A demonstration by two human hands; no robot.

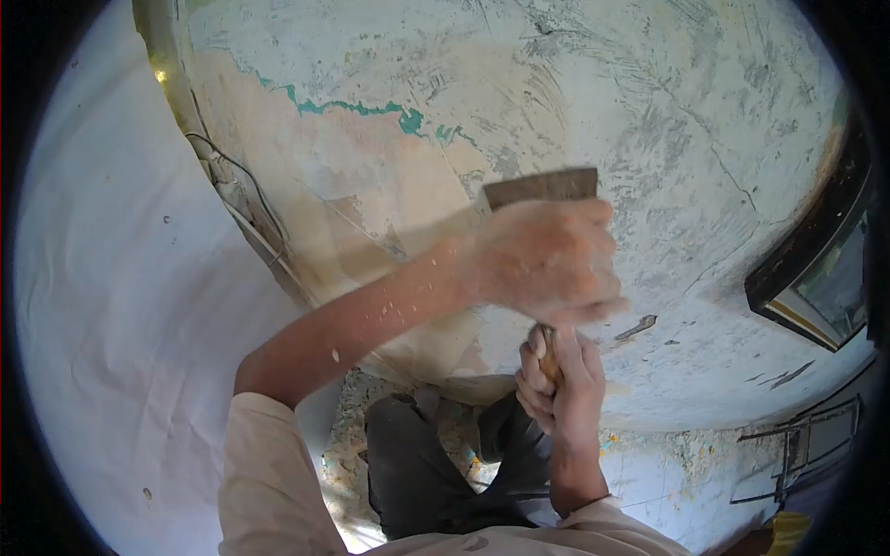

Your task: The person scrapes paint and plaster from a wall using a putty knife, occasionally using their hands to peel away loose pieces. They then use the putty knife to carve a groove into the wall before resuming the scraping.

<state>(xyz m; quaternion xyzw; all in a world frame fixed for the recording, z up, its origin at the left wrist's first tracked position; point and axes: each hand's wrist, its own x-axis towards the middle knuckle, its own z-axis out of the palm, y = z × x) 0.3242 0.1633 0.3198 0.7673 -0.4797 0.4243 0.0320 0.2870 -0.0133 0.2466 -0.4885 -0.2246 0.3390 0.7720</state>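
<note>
A scraper with a wide, dark metal blade (547, 186) lies against the worn, patchy wall (389, 176). My left hand (542, 259), slightly blurred and dusty, is closed over the scraper just behind the blade; it hides the middle of the tool. Lower down, my right hand (567, 380) is wrapped round the wooden handle (550, 360). A ragged strip of green paint (357, 109) shows on the wall up and to the left of the blade.
A white sheet (120, 278) hangs along the left side, beside loose cables (250, 181). A dark-framed opening (788, 287) is at the right. Below are my legs (417, 463), debris on the floor, and a dark metal frame (816, 445) at the lower right.
</note>
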